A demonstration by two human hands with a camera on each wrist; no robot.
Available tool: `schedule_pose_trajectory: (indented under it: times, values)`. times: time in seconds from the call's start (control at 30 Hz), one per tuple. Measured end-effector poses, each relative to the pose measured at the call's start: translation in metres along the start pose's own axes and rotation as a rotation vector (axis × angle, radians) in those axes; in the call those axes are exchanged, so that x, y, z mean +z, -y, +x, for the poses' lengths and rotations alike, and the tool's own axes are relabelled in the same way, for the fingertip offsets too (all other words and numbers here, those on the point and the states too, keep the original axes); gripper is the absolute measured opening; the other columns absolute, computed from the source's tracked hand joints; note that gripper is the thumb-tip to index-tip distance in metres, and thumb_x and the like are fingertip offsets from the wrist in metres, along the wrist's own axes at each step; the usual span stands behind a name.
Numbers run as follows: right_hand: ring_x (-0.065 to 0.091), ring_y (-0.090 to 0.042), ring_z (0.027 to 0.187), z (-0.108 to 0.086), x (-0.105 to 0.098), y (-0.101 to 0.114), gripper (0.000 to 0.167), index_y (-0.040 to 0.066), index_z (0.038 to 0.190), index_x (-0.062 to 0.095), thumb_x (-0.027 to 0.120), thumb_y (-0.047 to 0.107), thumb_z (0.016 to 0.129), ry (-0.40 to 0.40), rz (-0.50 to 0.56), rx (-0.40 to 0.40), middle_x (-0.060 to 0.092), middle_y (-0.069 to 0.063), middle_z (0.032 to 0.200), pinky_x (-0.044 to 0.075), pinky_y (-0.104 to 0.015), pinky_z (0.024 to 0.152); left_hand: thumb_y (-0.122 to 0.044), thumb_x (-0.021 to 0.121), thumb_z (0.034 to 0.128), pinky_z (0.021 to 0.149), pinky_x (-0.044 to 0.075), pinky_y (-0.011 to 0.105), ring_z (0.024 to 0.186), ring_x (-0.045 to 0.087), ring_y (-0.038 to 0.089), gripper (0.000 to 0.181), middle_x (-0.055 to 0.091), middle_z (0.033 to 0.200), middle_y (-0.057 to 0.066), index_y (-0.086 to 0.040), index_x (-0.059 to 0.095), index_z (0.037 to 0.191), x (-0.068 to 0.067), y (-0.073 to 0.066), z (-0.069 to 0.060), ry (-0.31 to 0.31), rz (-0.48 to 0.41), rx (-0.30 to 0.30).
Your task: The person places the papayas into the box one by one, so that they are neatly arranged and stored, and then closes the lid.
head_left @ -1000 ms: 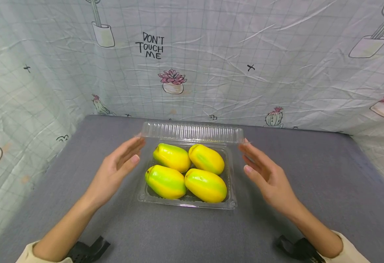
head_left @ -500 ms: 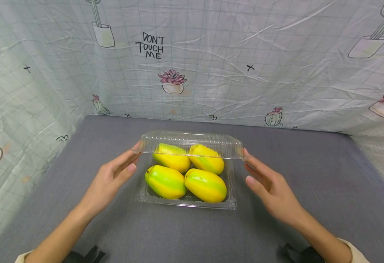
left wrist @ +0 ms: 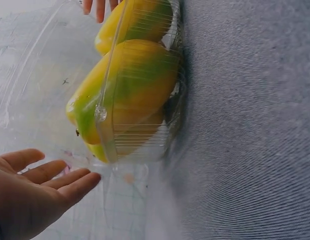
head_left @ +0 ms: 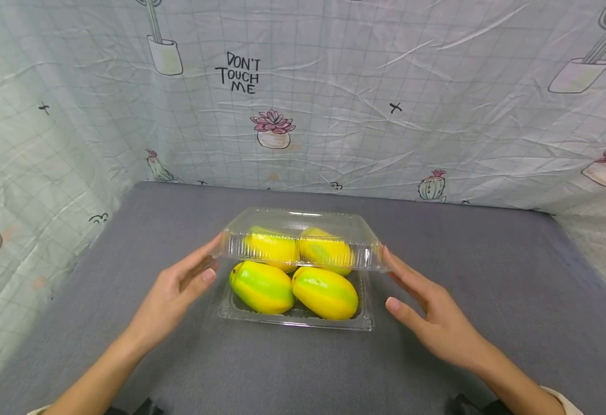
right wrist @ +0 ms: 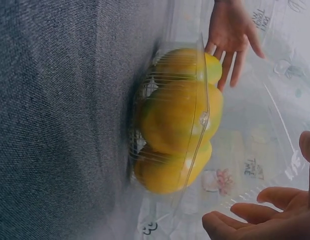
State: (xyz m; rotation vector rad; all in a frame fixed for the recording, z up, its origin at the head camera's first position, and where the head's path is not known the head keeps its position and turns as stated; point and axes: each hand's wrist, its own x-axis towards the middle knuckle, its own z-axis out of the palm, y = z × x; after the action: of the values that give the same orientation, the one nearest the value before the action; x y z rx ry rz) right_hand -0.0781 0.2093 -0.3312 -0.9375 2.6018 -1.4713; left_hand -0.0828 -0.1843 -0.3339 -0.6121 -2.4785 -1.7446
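A clear plastic clamshell box (head_left: 294, 324) sits on the table, holding several plump yellow-green fruits (head_left: 262, 287) that look like mangoes or papayas, in two rows. Its hinged lid (head_left: 303, 219) slants over the back row, while the front row, with a fruit (head_left: 326, 293) at its right, lies uncovered. My left hand (head_left: 170, 297) has its extended fingers at the lid's left edge, thumb apart. On the opposite side the fingertips of my right hand (head_left: 437, 320) touch the lid's right edge, thumb also apart. In the left wrist view, ribbed clear plastic covers part of the fruits (left wrist: 130, 90).
Grey cloth (head_left: 303, 369) covers the table. Behind it and at both sides hangs a pale checked curtain (head_left: 334, 86) printed with potted plants and lettering. Dark wrist mounts (head_left: 147, 408) show at the lower edge of the head view.
The lid has swung forward and down from nearly upright to a slant over the back fruits. Both hands have come toward me with it. The box bottom and fruits have stayed put.
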Motion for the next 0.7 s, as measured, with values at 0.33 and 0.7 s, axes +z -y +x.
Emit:
schedule_pose_trajectory:
  times: [0.33,0.7]
  values:
    - [0.026,-0.02,0.141,-0.0046,0.0004,-0.0021,0.072,0.015,0.152,0.025,0.06,-0.004,0.091,0.025,-0.032,-0.001,0.022,-0.003,0.157,0.029,-0.021,0.106,-0.003,0.045,0.0994,0.093,0.045,0.023,0.11,0.061,0.023,0.051,0.041,0.147,0.008,-0.018,0.038,0.147,0.0036,0.0046,-0.0052,-0.018,-0.035,0.01]
    - [0.028,-0.02,0.14,-0.0077,0.0013,-0.0043,0.072,0.014,0.151,0.027,0.061,-0.004,0.09,0.041,-0.056,-0.008,0.023,-0.005,0.157,0.031,-0.021,0.105,-0.001,0.042,0.1,0.093,0.045,0.026,0.106,0.063,0.022,0.049,0.04,0.147,0.013,-0.013,0.037,0.147,0.0059,0.0078,-0.0101,-0.012,-0.075,0.028]
